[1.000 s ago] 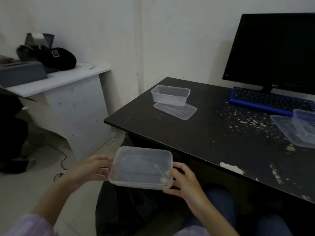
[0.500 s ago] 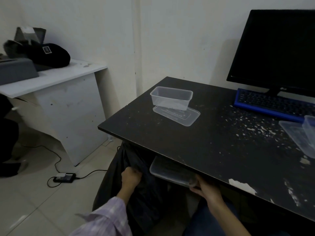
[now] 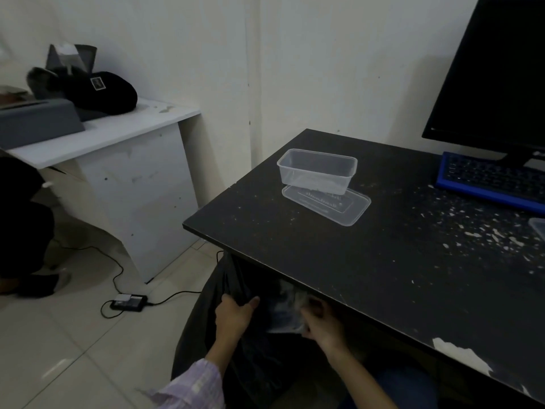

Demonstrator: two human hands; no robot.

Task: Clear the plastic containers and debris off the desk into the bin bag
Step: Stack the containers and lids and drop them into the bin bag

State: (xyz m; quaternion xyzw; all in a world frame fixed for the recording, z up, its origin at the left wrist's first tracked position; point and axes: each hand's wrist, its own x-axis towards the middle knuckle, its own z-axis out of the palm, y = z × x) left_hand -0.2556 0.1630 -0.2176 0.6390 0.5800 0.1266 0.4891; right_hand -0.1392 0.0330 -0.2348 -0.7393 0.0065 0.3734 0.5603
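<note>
A black bin bag (image 3: 206, 326) hangs below the front edge of the black desk (image 3: 339, 261). My left hand (image 3: 234, 315) grips the bag's rim. My right hand (image 3: 321, 323) is at the bag's mouth under the desk edge, closed on a clear plastic container (image 3: 284, 317), which is blurred and partly hidden. On the desk's far left stands another clear container (image 3: 317, 171) on its flat lid (image 3: 333, 206). White crumbs of debris (image 3: 483, 234) are scattered across the right side. A third container's corner (image 3: 538, 227) shows at the right edge.
A black monitor (image 3: 495, 75) and a blue keyboard (image 3: 489, 178) stand at the desk's back right. A white side table (image 3: 112, 134) with a black cap and grey box is at the left. A power adapter (image 3: 128, 302) and cable lie on the tiled floor.
The container went from in front of me, held in both hands, down under the desk edge into the bag's mouth. My left hand let go of it and took the bag's rim.
</note>
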